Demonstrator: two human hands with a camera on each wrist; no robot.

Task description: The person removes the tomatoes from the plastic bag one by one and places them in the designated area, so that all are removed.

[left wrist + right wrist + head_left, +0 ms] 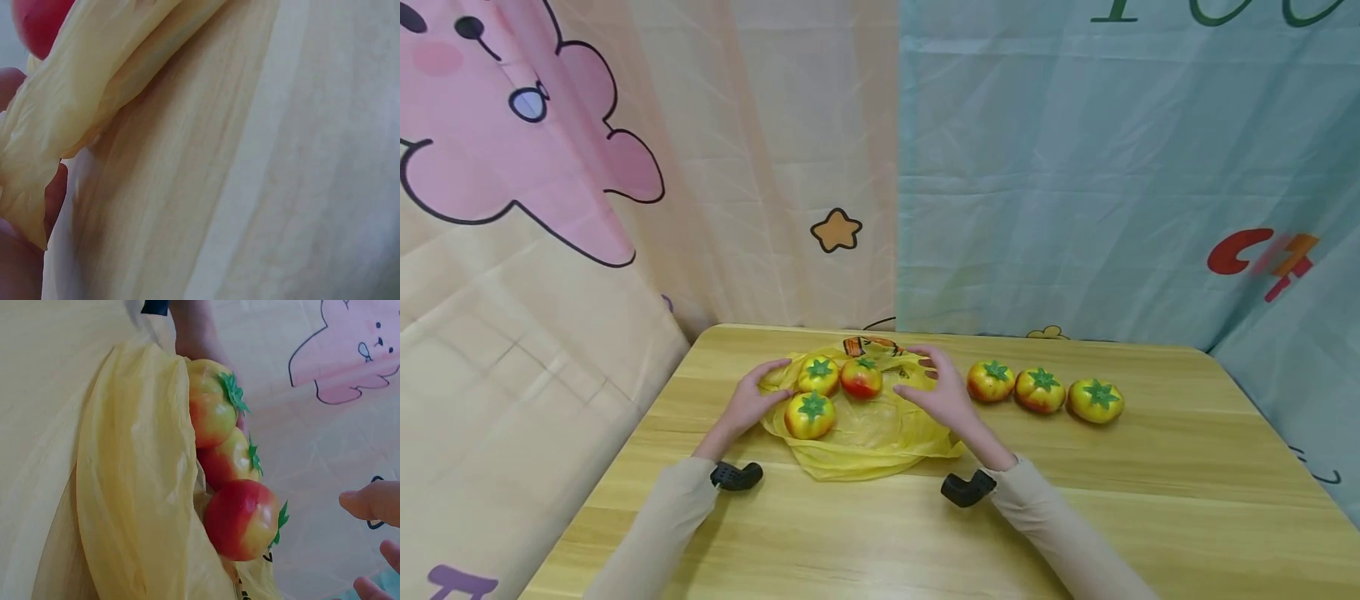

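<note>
A yellow plastic bag (880,425) lies spread on the table, its film crumpled. Three yellow-red tomato-like fruits with green leafy tops are grouped on its left part: a front one (809,416), one behind it (817,374) and a redder one (861,379). My left hand (756,398) curves loosely around the bag's left side, thumb by the front fruit; in the left wrist view, bag film (69,106) covers part of its fingers. Over the bag's right side, my right hand (942,390) has its fingers spread, and its thumb (372,503) stands apart from the fruits.
To the right of the bag, three more such fruits stand in a row: a near one (990,382), a middle one (1040,390) and an outer one (1096,401). The wooden table (865,533) backs onto a printed curtain (1045,208). Each wrist carries a black device.
</note>
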